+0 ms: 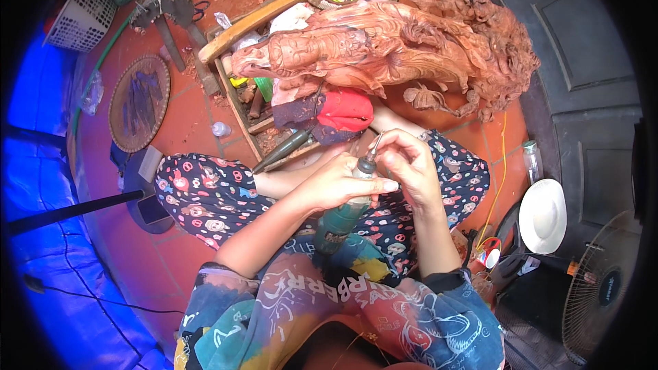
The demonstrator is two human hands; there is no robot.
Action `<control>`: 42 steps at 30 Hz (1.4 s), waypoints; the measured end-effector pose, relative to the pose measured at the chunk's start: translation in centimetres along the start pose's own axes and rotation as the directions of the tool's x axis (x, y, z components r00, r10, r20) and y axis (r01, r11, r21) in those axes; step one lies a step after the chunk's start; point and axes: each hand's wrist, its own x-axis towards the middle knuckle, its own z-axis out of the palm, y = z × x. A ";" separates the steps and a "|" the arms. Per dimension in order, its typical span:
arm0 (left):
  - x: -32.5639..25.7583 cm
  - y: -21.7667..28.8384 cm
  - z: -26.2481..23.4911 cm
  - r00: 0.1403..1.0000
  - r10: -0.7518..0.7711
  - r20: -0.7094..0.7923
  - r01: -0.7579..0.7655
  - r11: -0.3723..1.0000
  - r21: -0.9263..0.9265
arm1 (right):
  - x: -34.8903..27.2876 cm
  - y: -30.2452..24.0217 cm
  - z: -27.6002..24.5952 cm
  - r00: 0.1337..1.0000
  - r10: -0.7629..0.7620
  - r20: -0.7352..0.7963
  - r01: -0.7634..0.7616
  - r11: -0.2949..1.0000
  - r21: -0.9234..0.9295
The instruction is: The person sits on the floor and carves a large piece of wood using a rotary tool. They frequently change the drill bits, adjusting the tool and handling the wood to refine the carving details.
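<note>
Round carved plaque [139, 101] lay on the red tile floor [192, 130] at far left, wooden tool crate [253, 106] beside it. Left hand [339, 185] was wrapped around the green rotary tool [345, 214], fingers clamped on its body near the nose; tool sat over the lap, between both hands. Right hand [409, 161] pinched at the tool's tip, fingers closed on the small bit or collet (too small to tell which). Tool looked rigid, moderately heavy, hard shell; best held mid-body, tip kept clear. Big reddish wood carving [404, 48] lay above, likely heavy with fragile detail. White hat [543, 216] and fan [600, 288] at right.
</note>
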 end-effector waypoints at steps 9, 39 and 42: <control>0.5 0.1 -0.1 0.996 -0.079 -0.035 0.080 0.996 0.029 | 0.9 3.9 -5.1 0.939 0.330 -0.103 -0.309 0.668 -0.677; 1.1 -0.7 0.2 0.993 0.018 0.121 -0.026 0.997 0.066 | -3.8 -1.8 -4.6 0.999 -0.007 -0.032 -0.011 0.855 -0.519; 0.7 0.2 0.5 0.992 0.012 0.128 -0.016 0.999 0.031 | -3.0 -2.7 -4.8 0.998 -0.011 0.060 0.044 0.814 -0.579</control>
